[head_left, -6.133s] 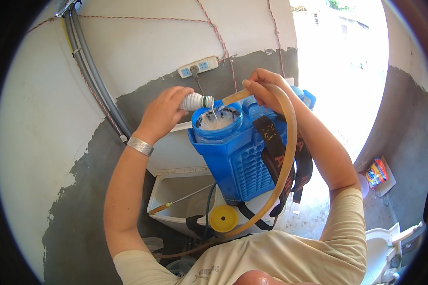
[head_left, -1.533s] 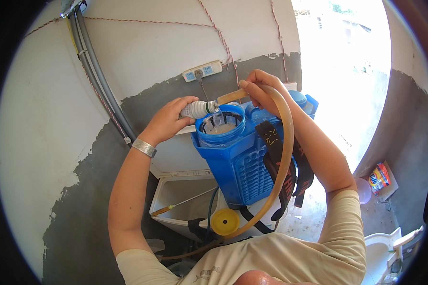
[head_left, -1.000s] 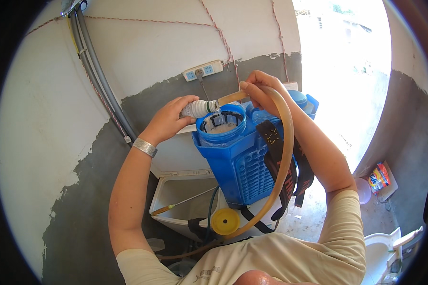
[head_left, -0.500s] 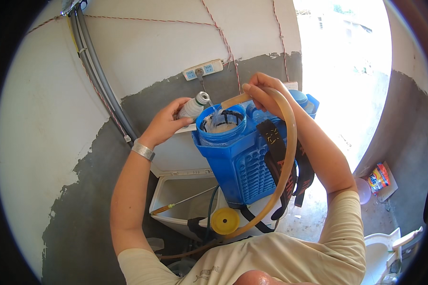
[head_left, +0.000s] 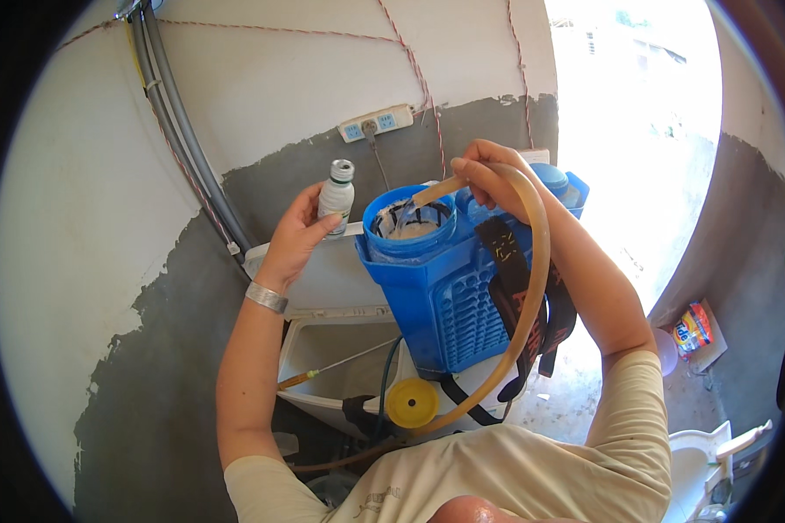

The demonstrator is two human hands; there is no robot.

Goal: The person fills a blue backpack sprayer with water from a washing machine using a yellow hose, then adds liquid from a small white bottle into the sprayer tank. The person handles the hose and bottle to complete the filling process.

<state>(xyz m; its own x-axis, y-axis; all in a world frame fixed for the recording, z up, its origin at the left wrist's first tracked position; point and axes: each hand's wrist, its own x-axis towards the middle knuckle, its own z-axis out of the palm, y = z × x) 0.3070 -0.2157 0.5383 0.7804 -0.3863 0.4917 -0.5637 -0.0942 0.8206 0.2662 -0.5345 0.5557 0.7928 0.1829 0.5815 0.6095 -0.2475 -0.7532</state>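
Observation:
My left hand (head_left: pixel 301 235) is closed around a small whitish bottle (head_left: pixel 337 202), held upright with its open mouth on top, just left of a blue backpack sprayer tank (head_left: pixel 384 292). My right hand (head_left: pixel 494 185) grips a tan hose (head_left: pixel 532 261) near its end. Water runs from the hose into the tank's round open mouth (head_left: pixel 372 213), where frothy liquid shows inside a black-ribbed strainer. Black straps (head_left: pixel 507 279) hang down the tank's near side. From the hand the hose loops down past my chest.
Below the tank stands a white open container (head_left: pixel 310 344) with a screwdriver (head_left: pixel 301 379) across its rim. A yellow round cap (head_left: pixel 412 403) lies nearby. On the wall are a power strip (head_left: pixel 376 123) and grey pipes (head_left: pixel 188 148). A colourful bag (head_left: pixel 693 331) sits at right, beside the bright doorway.
My left hand has drawn the bottle left, away from the tank's mouth, and turned it from tilted to upright. The right hand still holds the running hose in about the same place.

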